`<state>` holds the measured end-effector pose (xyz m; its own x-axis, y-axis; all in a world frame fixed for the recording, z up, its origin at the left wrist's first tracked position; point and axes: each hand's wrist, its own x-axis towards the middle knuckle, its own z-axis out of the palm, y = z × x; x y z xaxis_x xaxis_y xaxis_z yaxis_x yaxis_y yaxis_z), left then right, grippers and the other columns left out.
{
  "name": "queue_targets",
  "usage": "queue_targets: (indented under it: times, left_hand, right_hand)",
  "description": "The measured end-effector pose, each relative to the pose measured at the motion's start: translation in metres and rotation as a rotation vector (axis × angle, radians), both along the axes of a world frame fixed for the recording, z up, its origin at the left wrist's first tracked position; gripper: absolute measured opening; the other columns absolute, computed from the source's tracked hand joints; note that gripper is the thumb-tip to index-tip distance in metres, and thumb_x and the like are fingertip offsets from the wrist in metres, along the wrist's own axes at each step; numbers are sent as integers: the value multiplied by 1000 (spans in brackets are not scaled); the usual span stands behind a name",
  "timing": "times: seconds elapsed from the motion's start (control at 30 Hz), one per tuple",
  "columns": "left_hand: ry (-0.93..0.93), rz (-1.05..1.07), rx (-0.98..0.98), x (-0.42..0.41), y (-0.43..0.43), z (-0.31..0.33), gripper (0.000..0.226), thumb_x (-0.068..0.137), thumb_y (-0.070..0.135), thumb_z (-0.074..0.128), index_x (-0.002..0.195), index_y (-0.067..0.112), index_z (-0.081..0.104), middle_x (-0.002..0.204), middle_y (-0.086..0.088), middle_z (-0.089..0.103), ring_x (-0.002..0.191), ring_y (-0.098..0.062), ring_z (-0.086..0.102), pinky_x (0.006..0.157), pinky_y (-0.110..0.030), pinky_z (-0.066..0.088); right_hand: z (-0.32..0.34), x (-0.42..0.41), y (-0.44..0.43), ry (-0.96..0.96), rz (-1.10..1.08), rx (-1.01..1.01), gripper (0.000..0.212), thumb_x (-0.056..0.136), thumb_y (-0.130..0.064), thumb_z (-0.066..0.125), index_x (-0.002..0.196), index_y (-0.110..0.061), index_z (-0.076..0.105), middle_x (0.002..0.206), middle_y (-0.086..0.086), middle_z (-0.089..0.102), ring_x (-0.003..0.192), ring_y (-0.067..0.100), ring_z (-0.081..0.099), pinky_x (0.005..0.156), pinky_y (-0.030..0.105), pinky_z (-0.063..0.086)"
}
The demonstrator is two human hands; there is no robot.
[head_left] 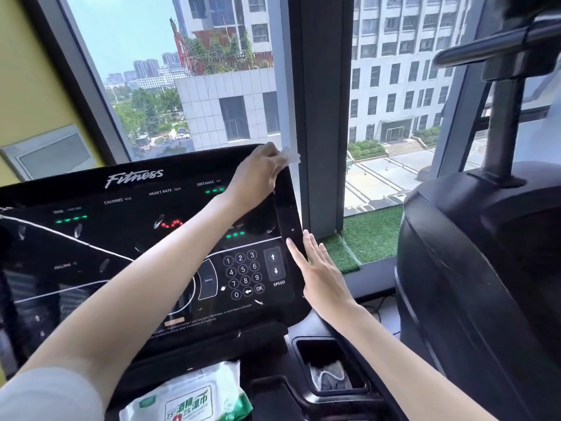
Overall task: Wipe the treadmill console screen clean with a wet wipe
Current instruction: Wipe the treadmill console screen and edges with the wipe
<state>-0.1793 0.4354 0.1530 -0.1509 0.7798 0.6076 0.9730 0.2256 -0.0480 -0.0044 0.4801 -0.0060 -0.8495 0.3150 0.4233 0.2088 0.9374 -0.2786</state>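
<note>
The black treadmill console screen [121, 244] fills the left and middle of the view, with a "Fitness" logo, green and red readouts and a number keypad [244, 275]. My left hand [259, 174] reaches across to the screen's top right corner and pinches a small white wet wipe [290, 156] against the edge. My right hand [318, 268] lies with straight fingers against the console's right edge, beside the SPEED arrows. Streaks and smudges show on the glass.
A pack of wet wipes [188, 399] lies on the tray under the console. A cup holder [331, 369] at the lower middle holds a crumpled wipe. A large dark machine [479, 268] stands close on the right. Floor-to-ceiling windows are directly behind.
</note>
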Motion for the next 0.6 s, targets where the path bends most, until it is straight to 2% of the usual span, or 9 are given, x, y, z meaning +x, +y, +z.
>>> queue_targets:
  times: [0.1, 0.17, 0.23, 0.33, 0.37, 0.4, 0.5, 0.53, 0.6]
  left_hand:
    - [92, -171, -215, 22, -9, -29, 38, 88, -2, 52, 119, 18, 62, 89, 1, 46, 83, -15, 45, 68, -28, 44]
    - [127, -240, -363, 27, -15, -37, 39, 88, -2, 51, 119, 19, 61, 91, 1, 47, 85, -12, 43, 63, -31, 46]
    - [104, -187, -286, 21, -12, -26, 32, 90, 0, 50, 115, 16, 63, 89, 2, 46, 81, -10, 40, 62, -35, 48]
    - [-42, -31, 62, 10, -6, -23, 16, 91, 6, 55, 102, 6, 67, 87, -6, 52, 78, -21, 49, 60, -41, 50]
    - [-46, -31, 95, 10, -6, -30, 16, 89, 2, 57, 101, 6, 67, 87, -8, 54, 79, -23, 50, 58, -39, 50]
    - [-3, -69, 42, 15, -8, -38, 21, 85, -3, 58, 102, 7, 66, 88, -8, 54, 79, -23, 51, 54, -37, 50]
    - [207, -241, -287, 30, -18, -55, 39, 75, -10, 58, 108, 11, 65, 93, -6, 54, 87, -22, 51, 48, -30, 46]
    - [211, -224, -305, 27, -18, -50, 39, 77, -9, 56, 110, 12, 64, 95, -5, 53, 90, -21, 50, 50, -31, 46]
    - [119, -101, -158, 17, -12, -31, 33, 85, -5, 52, 111, 12, 65, 95, -4, 53, 89, -19, 48, 56, -37, 50]
  right_hand:
    - [-1, -2, 2, 11, -11, 13, 94, 79, 14, 48, 149, -23, -2, 156, 15, -9, 144, 23, -8, 117, 31, -3]
    - [-2, -4, 1, 8, -19, 30, 93, 79, 13, 48, 149, -23, -3, 156, 15, -10, 144, 24, -8, 116, 30, -5]
    - [-3, -5, 0, 18, -25, 29, 95, 78, 14, 49, 149, -23, -2, 156, 15, -9, 144, 24, -7, 116, 31, -4]
    - [-5, -5, 0, 37, -23, 23, 96, 77, 17, 49, 149, -22, -1, 156, 16, -6, 144, 25, -6, 117, 33, 1]
    - [-6, -5, 0, 29, -23, 24, 96, 78, 17, 48, 148, -23, -2, 156, 15, -7, 144, 25, -7, 118, 34, 2]
    - [-5, -4, 0, 20, -21, 24, 95, 79, 17, 47, 148, -23, -3, 156, 15, -9, 144, 24, -8, 118, 34, 2]
    - [-4, -4, 2, 20, -20, 28, 94, 80, 16, 47, 149, -24, -3, 156, 15, -10, 144, 25, -10, 117, 33, -1]
    - [-4, -5, 2, 35, -21, 36, 94, 79, 17, 47, 149, -24, -1, 156, 15, -9, 143, 26, -9, 117, 33, -2]
    - [-5, -6, 0, 52, -29, 63, 95, 75, 20, 46, 149, -21, 4, 156, 15, -9, 143, 27, -11, 115, 35, -3]
